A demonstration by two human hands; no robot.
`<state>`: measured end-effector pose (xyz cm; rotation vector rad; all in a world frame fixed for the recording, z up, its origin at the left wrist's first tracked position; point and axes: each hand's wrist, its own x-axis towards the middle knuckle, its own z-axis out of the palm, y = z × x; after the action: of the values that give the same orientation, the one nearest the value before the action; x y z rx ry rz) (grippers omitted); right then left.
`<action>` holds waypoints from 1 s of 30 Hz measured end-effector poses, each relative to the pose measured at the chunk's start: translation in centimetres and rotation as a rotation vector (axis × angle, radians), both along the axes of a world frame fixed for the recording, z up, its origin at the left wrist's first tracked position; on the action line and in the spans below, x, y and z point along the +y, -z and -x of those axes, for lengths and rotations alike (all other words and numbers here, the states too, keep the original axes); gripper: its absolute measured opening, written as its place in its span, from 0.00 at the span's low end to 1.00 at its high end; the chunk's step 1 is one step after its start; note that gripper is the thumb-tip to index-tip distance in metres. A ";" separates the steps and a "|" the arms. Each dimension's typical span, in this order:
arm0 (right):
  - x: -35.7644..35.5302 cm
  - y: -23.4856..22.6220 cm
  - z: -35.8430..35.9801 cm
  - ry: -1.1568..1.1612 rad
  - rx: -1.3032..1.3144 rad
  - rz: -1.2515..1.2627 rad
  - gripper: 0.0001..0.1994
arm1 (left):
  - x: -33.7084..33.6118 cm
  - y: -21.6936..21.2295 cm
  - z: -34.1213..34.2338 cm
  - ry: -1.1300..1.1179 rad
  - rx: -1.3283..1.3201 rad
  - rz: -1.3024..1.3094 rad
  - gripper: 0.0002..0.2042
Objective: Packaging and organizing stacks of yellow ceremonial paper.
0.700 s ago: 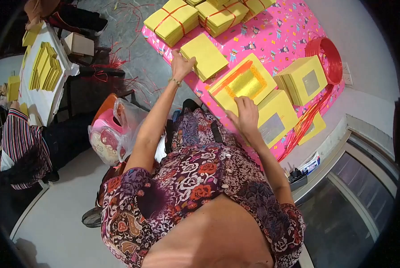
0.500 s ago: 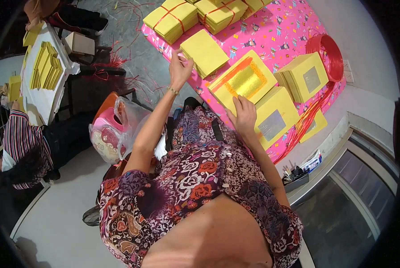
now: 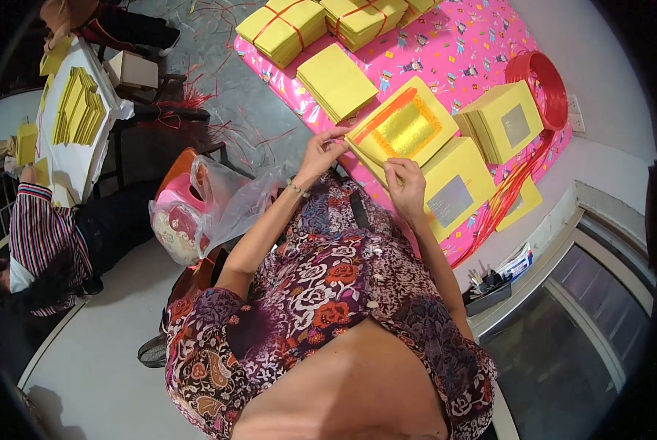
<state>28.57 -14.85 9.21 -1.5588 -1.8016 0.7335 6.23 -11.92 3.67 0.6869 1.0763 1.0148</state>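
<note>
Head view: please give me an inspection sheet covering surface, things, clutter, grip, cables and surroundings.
Surface: glossy pink patterned cover.
Things: gold-panelled yellow stack, plain yellow stack, red-tied yellow bundles.
Clutter: red coil and red strands at right; red scraps on the floor.
Grip: left hand at the gold-panelled stack's left corner; right hand at its near edge.
Cables: nothing seen.
Surroundings: person in striped top at a white table, left.

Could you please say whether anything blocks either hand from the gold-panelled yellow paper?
Nothing visible does: the left hand is by the left corner of the yellow paper, the right hand at its near edge.
</note>
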 end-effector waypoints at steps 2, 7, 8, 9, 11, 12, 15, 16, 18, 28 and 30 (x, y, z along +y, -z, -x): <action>0.1 0.1 -0.2 0.029 0.058 0.078 0.06 | 0.0 -0.8 -0.1 0.038 0.070 -0.029 0.18; 0.3 0.5 -0.6 0.025 0.081 0.123 0.07 | 0.2 -1.6 -0.4 0.085 0.110 -0.017 0.21; 0.3 0.6 -0.6 0.025 0.101 0.133 0.07 | 0.3 -1.6 -0.4 0.094 0.122 -0.036 0.22; 0.3 0.7 -0.7 0.025 0.101 0.133 0.07 | 0.3 -1.5 -0.4 0.102 0.134 -0.055 0.22; 0.3 1.0 -0.8 0.027 0.121 0.141 0.07 | 0.3 -1.3 -0.5 0.093 0.098 -0.049 0.22; 0.3 1.1 -0.9 0.028 0.121 0.141 0.07 | 0.3 -1.2 -0.5 0.085 0.061 -0.045 0.23; 0.3 1.1 -1.0 0.032 0.150 0.162 0.07 | 0.2 -0.9 -0.4 0.109 0.083 -0.054 0.23; 0.3 0.9 -0.9 0.039 0.158 0.172 0.07 | 0.2 -0.7 -0.3 0.108 0.084 -0.055 0.23; 0.3 0.9 -0.9 0.048 0.165 0.181 0.07 | 0.2 -0.4 -0.3 0.107 0.080 -0.061 0.23; 0.4 1.2 -1.1 0.071 0.163 0.228 0.07 | 0.1 -0.1 -0.5 0.092 0.085 -0.063 0.22; 0.4 1.3 -1.1 0.070 0.161 0.234 0.08 | 0.1 0.0 -0.5 0.089 0.107 -0.062 0.23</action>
<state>29.71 -14.47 7.95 -1.6503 -1.5817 1.0361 6.75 -11.80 3.65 0.8404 1.1008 0.9463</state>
